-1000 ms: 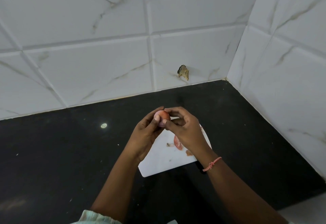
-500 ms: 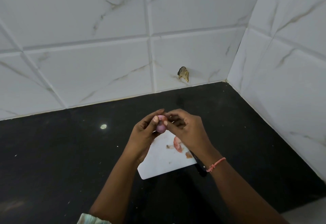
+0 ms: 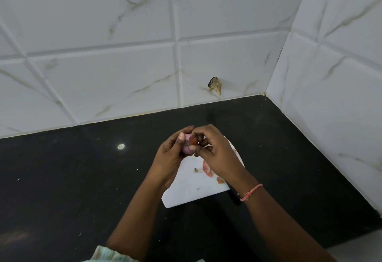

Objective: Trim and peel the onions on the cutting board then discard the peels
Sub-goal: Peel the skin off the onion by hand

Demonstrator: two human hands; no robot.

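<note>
Left hand grips onion (pale, small); right hand fingers pinch peel.

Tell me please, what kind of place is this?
Most likely a home kitchen corner: a black countertop against white marble-look wall tiles, with a white cutting board holding onion peels, and a small onion in both hands.

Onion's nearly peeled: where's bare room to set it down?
The cutting board is bare at its near-left corner, below the left hand. Its right side is crowded: peels, the right hand above. Both hands hold the onion. The dark counter left of the board is bare.
</note>
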